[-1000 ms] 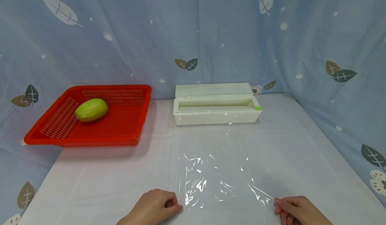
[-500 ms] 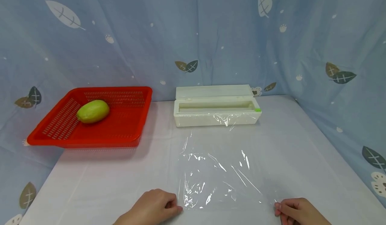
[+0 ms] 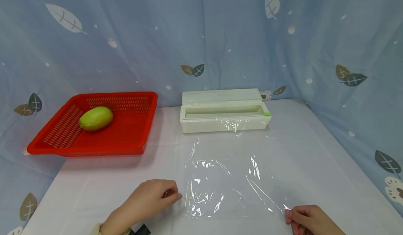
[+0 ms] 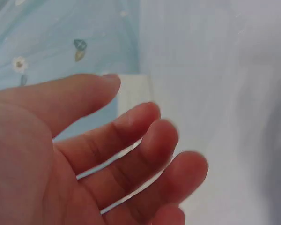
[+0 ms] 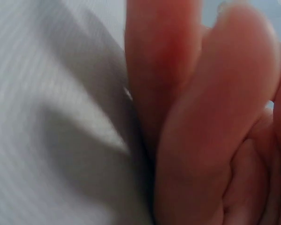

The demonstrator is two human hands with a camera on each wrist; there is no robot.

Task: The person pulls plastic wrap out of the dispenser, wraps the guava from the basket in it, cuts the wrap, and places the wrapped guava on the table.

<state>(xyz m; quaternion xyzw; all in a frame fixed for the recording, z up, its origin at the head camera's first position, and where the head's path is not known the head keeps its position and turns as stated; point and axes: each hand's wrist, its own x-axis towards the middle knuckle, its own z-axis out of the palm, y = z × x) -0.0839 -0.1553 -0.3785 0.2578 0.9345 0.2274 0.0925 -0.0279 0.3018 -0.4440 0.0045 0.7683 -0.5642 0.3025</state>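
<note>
You have the clear, shiny plastic film (image 3: 209, 189) drawn out over the white-covered tabletop (image 3: 113, 182), seemingly not yet cut from the open white rectangular box (image 3: 214, 126), your right hand (image 3: 310, 220) pinching its near-right corner, your left hand (image 3: 145, 197) relaxed, holding nothing.

From my distant place I see, at the left side of the table (image 3: 315, 151) with its white cover, a red plastic basket (image 3: 104, 150) with rows of slots in its walls. A yellow-green oblong fruit (image 3: 96, 118) lies inside it on its side, nearer to the left wall, its narrow tip turned left. Behind, I have a blue curtain (image 3: 145, 49), printed with leaves and white paw marks.
</note>
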